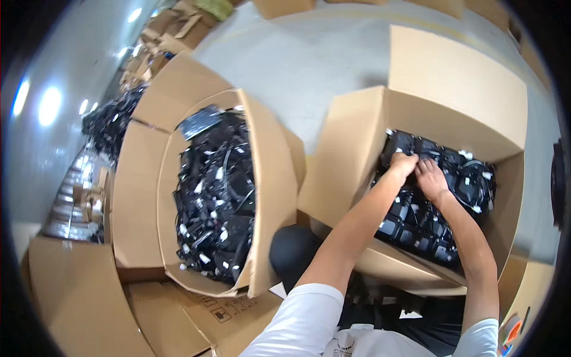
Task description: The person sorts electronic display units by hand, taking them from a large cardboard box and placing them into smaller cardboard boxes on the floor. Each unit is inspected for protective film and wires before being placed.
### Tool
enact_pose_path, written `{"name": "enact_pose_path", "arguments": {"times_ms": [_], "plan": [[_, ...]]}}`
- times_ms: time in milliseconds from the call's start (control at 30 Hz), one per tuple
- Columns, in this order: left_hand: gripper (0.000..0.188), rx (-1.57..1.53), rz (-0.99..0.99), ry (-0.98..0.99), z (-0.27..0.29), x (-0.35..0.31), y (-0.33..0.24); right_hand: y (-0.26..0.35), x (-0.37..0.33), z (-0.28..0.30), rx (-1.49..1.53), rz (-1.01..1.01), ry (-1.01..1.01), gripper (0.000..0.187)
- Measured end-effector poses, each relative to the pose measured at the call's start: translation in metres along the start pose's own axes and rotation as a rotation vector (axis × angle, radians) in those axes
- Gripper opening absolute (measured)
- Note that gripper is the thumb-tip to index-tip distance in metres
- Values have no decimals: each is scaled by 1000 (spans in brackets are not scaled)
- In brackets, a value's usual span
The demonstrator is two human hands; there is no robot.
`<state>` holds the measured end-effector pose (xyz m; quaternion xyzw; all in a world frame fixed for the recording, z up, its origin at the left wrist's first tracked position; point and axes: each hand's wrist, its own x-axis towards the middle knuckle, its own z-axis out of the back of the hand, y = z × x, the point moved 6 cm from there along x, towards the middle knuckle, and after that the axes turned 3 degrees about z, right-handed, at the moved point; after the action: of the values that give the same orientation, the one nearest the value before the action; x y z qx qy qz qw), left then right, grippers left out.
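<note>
1. Evidently both hands work inside the open cardboard box on the person's right (513, 199), over a packed layer of black blocky units (470, 185) with white connectors and short cables among them.
2. The left hand (404, 163) reaches the layer near the box's left wall, its fingers turned rightward; the right hand (431, 178) lies just beside it, fingers pointing toward the far wall, so the two sets of fingertips nearly meet.
3. Both hands' fingers are bent down onto the units; whether they pinch one or only press on it, I cannot tell, since the undersides of the fingers are hidden.
4. The nearest clearly visible piece, a dark unit at the far left corner (402, 141), lies just beyond the left hand, toward the far wall; the left hand is nearer to it than the right.
5. The rows slant from far left to near right, along the box's far wall; a single unit's long axis is too unclear to judge.
6. Well apart, to the person's left, a second carton (270, 190) holds a loose, jumbled heap of black parts (217, 196), with a flat wrapped piece (200, 122) at its far end.
</note>
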<state>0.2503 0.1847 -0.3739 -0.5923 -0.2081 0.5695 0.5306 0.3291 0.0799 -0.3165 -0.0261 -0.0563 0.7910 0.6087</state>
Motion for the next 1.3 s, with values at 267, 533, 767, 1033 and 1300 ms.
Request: {"name": "enact_pose_path", "arguments": {"times_ms": [267, 533, 767, 1033, 1300], "plan": [[40, 149, -732, 242, 147, -212, -215, -56, -143, 71, 198, -53, 100, 43], [36, 622, -220, -389, 519, -293, -75, -104, -292, 124, 409, -454, 209, 43], [50, 1823, 224, -284, 548, -298, 15, -79, -310, 143, 512, -648, 309, 47], [57, 1411, 24, -488, 605, -349, -51, -49, -288, 172, 475, -484, 357, 49], [39, 61, -627, -685, 581, -446, -158, -23, -245, 201, 546, -373, 316, 30]]}}
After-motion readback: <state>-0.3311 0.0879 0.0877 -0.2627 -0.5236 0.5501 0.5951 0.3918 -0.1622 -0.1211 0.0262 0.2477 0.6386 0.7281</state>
